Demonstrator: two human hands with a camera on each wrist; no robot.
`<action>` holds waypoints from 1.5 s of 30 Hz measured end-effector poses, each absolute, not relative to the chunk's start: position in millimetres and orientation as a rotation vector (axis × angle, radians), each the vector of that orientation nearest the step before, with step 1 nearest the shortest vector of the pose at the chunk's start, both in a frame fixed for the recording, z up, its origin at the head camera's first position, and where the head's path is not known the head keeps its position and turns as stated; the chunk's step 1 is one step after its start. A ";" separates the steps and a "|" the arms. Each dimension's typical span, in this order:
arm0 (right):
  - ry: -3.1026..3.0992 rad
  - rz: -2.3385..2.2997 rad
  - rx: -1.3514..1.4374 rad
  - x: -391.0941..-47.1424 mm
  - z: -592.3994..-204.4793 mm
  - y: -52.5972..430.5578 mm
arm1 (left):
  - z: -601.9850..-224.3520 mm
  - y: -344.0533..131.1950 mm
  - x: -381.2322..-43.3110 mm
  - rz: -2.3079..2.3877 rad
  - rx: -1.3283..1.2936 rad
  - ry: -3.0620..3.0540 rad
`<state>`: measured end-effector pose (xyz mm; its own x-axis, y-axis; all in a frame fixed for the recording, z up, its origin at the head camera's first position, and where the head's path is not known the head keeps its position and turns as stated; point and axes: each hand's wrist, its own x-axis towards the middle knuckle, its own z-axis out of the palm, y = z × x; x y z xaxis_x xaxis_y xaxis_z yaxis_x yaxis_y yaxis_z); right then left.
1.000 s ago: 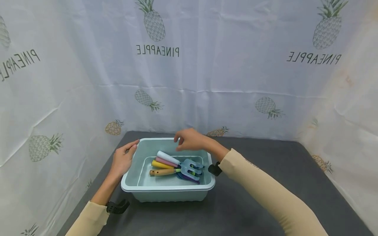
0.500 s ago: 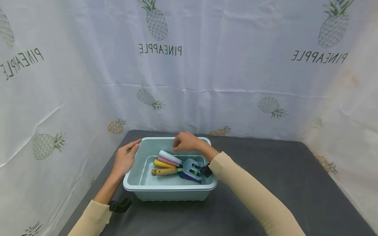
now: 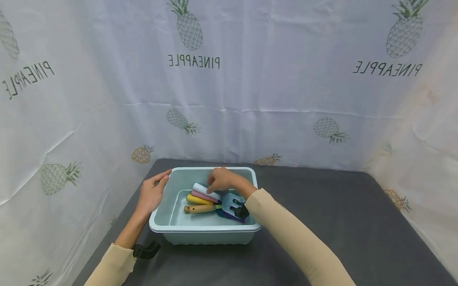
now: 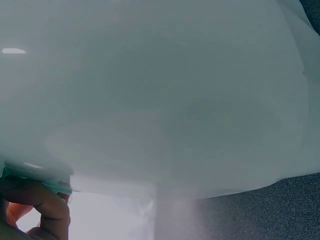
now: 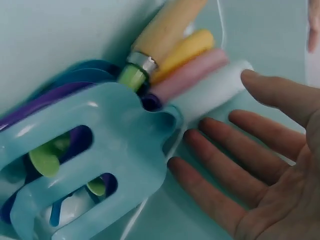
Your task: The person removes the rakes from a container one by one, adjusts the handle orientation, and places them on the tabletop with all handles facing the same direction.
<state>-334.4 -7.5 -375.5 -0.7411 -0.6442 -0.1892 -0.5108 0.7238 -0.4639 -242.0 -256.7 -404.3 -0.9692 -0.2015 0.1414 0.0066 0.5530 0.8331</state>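
Observation:
A pale blue-green plastic basin (image 3: 204,228) holds a small pile of toy garden tools. My left hand (image 3: 152,194) grips its left rim, with the fingers curled at the edge in the left wrist view. On top of the pile lies a light-blue hand fork (image 5: 115,132) with a white handle (image 5: 217,90). Beside that are a pink handle (image 5: 192,75), a yellow handle (image 5: 187,55) and a wooden handle (image 5: 167,27) with a metal collar. My right hand (image 3: 221,179) reaches into the basin, its fingers spread, thumb and fingertips close to the white handle.
The basin stands on a dark grey table (image 3: 307,214), towards its left side. White curtains (image 3: 243,79) printed with pineapples close off the back and both sides. Purple and blue tool heads (image 5: 65,97) show under the fork.
My right hand has come down from above the basin's back rim to the white handle, moving slightly left. My left hand keeps its hold on the rim.

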 end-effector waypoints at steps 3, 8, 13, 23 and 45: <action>2.587 -0.578 -0.903 -336.6 -377.6 -7.9 | -404.3 -255.8 -242.8 -1.375 0.150 -2.561; 2.516 -0.677 -0.889 -339.3 -380.2 -6.7 | -404.6 -254.1 -244.6 -1.378 0.140 -2.553; 2.482 -0.660 -0.915 -340.9 -383.6 -8.0 | -404.8 -256.1 -245.2 -1.388 0.158 -2.544; 2.463 -0.634 -0.894 -342.4 -386.2 -9.2 | -406.8 -255.6 -247.4 -1.395 0.149 -2.521; 2.426 -0.579 -0.925 -341.8 -390.7 -6.6 | -407.0 -257.5 -245.8 -1.426 0.157 -2.519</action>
<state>-341.8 -6.6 -390.7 -0.6583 -0.6988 -0.2798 -0.4972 0.6827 -0.5354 -245.8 -257.5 -407.0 -0.9650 -0.2106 0.1562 0.0255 0.5175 0.8553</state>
